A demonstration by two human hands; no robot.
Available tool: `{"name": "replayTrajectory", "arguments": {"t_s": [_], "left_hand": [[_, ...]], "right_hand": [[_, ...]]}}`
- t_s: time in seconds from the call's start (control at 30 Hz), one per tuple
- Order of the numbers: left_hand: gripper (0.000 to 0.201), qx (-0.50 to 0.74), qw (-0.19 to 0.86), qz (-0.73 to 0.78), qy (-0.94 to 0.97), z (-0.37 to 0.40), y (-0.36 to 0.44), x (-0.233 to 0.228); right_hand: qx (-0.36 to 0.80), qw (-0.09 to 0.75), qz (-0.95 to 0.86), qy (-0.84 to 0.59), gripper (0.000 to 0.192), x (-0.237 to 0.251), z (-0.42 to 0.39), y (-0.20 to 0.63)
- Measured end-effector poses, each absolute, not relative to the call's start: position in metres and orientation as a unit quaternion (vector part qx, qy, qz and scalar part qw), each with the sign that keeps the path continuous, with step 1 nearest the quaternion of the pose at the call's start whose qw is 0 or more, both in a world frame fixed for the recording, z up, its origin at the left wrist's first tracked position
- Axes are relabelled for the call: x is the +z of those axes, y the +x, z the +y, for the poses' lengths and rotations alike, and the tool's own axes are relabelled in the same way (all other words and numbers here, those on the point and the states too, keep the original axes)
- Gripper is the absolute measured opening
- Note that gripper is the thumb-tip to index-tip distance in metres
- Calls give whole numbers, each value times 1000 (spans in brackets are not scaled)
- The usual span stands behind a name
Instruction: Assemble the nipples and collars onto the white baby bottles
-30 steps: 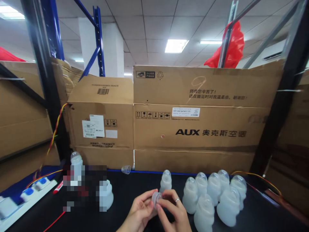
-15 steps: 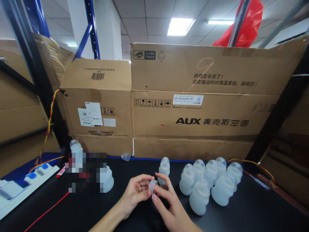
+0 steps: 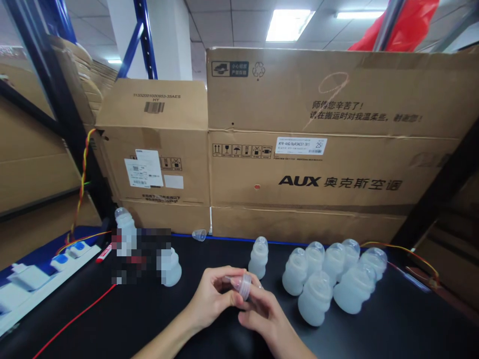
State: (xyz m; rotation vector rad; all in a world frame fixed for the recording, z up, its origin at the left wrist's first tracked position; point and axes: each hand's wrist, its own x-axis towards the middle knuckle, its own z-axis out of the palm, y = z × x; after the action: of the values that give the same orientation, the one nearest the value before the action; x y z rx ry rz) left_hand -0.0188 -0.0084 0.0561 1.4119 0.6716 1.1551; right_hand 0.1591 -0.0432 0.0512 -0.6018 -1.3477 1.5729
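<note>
A translucent bottle collar ring [image 3: 245, 286] is held between my two hands, low in the middle of the head view. My left hand [image 3: 211, 299] is closed, with its thumb and fingers pinching the ring from the left. On the other side, my right hand [image 3: 268, 311] has its fingers curled against the ring; part of the ring is hidden by them. Just behind my hands stands a frosted baby bottle [image 3: 258, 259] with a clear cap. A frosted bottle [image 3: 173, 271] stands to their left, partly pixelated. Several capped bottles [image 3: 315, 299] are grouped to the right.
A clear cap [image 3: 199, 235] lies on its side near the cardboard wall [image 3: 239, 219]. Another bottle [image 3: 127, 227] stands at the back left, near a red marker [image 3: 104, 253]. A power strip [image 3: 48, 279] and red wire [image 3: 75, 319] run along the left.
The ring has turned in my fingers and shifted slightly right. My right index finger, raised before, has curled down behind it. The whole view has shifted a little.
</note>
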Motion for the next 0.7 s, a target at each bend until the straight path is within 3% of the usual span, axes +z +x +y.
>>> {"name": "replayTrajectory", "arguments": {"t_s": [0.1, 0.23, 0.33, 0.4, 0.47, 0.57, 0.63, 0.7], "left_hand": [[44, 460, 411, 334, 713, -11, -22, 72], [57, 427, 21, 283, 858, -10, -42, 95], [43, 479, -273, 280, 786, 3, -75, 102], [35, 525, -373, 373, 668, 19, -99, 100], [38, 564, -337, 477, 583, 35, -117, 92], [49, 610, -79, 579, 535, 52, -123, 76], [44, 609, 42, 579, 541, 54, -113, 66], [34, 586, 108, 554, 581, 48, -96, 60]], "right_hand": [[584, 515, -548, -307, 35, 56, -41, 156], [542, 531, -546, -355, 43, 53, -35, 157], [537, 558, -510, -374, 44, 47, -29, 161], [544, 596, -471, -356, 42, 44, -26, 163], [566, 621, -438, -320, 47, 42, -25, 163], [578, 634, -427, -285, 60, 44, -27, 161], [565, 628, -452, -285, 66, 47, -29, 160], [547, 609, -492, -298, 59, 48, -30, 160]]}}
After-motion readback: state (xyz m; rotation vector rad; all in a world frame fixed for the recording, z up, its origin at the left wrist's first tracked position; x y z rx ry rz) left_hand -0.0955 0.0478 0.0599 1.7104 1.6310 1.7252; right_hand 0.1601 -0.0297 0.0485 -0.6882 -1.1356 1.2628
